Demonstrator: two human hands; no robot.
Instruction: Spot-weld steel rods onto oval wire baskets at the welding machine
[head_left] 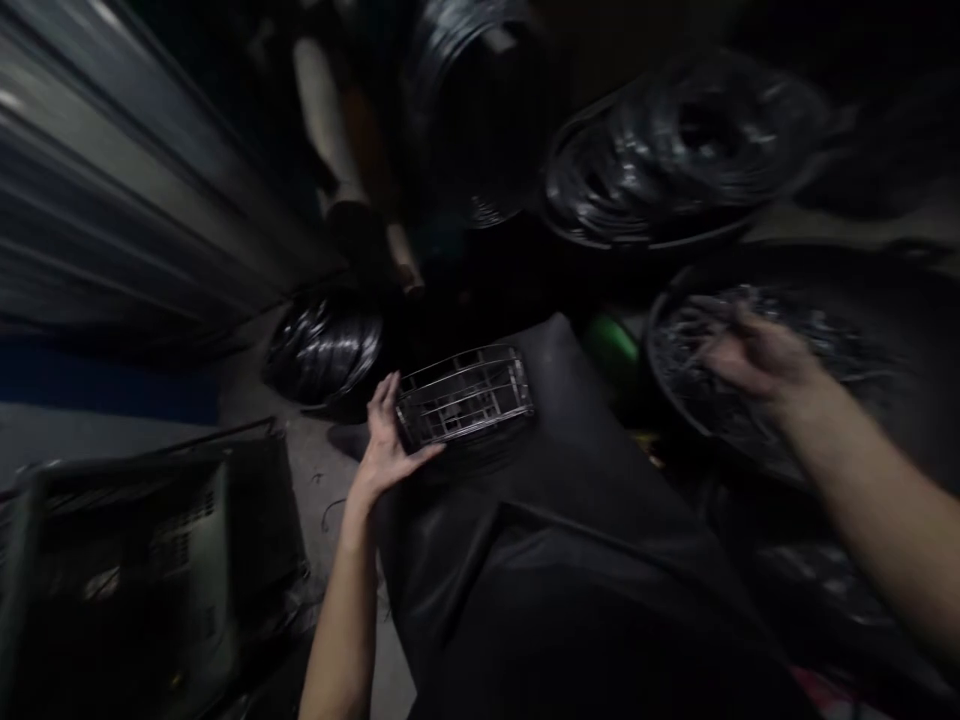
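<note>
While the wire basket (480,412) lies on the dark apron (555,570), long axis crosswise, the nearer left hand (386,448) holds its left end, thumb and fingers wide – right hand (765,358) well right of the wire basket, over the basin (919,320), fingers bunched, grip contents too blurred to tell

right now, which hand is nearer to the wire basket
Left: the left hand is against one end of the wire basket, while the right hand is off to its right, over the round basin of metal pieces.
</note>
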